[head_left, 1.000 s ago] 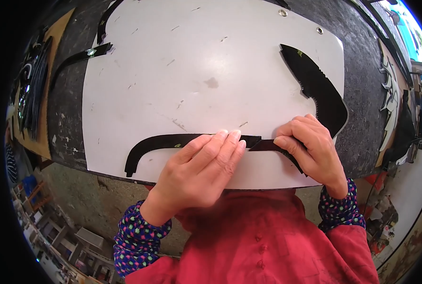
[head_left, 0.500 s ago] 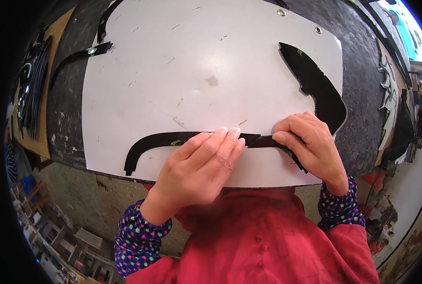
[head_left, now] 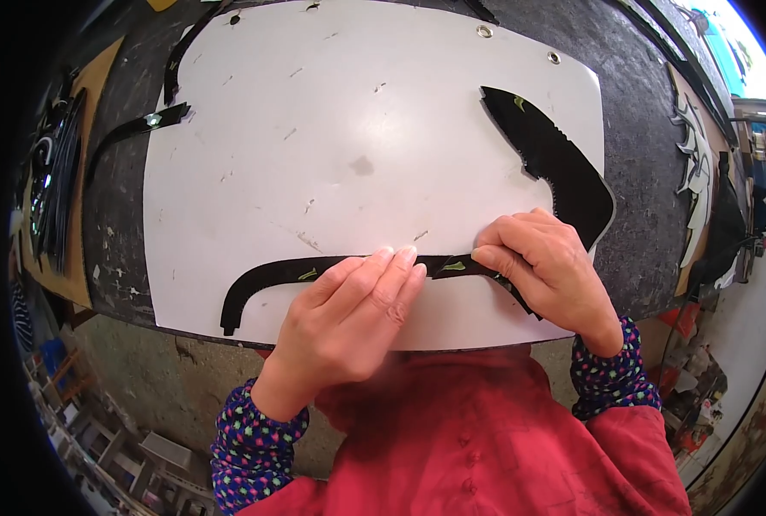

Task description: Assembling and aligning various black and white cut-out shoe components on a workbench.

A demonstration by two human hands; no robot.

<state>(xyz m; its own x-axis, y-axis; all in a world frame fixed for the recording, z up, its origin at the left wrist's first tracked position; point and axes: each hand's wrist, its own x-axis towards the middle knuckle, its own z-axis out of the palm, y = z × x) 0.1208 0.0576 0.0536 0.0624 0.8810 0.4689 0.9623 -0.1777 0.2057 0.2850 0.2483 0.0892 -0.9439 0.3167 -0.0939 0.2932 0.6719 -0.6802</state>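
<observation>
A long black curved strip with a greenish mark lies near the front edge of the white board. Across its right part my left hand rests with fingers stretched out, fingertips pressing on it. A second black curved strip, also marked in green, meets its right end. My right hand pinches this second piece between thumb and fingers, covering its middle; its lower tip shows below the hand. Whether the two strips touch or overlap at the join, I cannot tell.
A broad black curved piece with a notched edge lies beyond my right hand. More thin black strips lie at the board's left edge. Brown boards hold bundled black strips at left and white cut pieces at right.
The second strip now lies flatter, showing its green mark, and lines up with the first. Both hands keep to the same strips. The whole view has shifted slightly.
</observation>
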